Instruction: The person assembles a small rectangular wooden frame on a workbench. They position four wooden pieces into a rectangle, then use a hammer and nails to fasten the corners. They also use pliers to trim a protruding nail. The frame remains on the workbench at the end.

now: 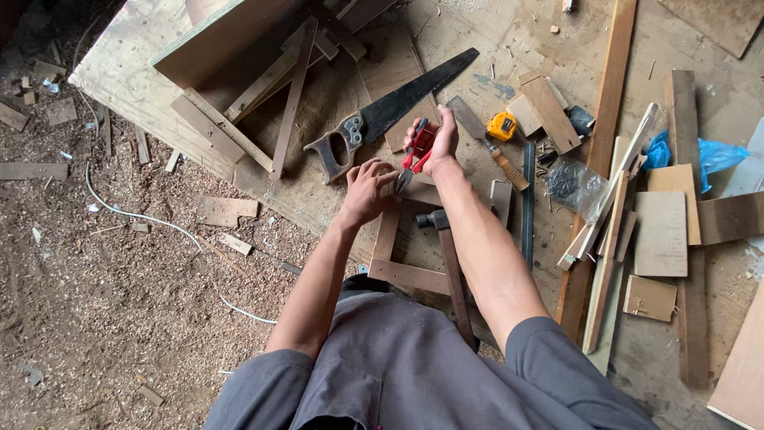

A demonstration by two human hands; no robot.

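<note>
- Left hand, fingers curled, presses on the top rail of a small wooden frame lying on the plywood board.
- Right hand is clamped around one pair of red-handled pliers, jaws down at the frame's corner.
- One handsaw lies just beyond; one hammer rests across the frame.
- One yellow tape measure and one blue plastic bag sit to the right.
</note>
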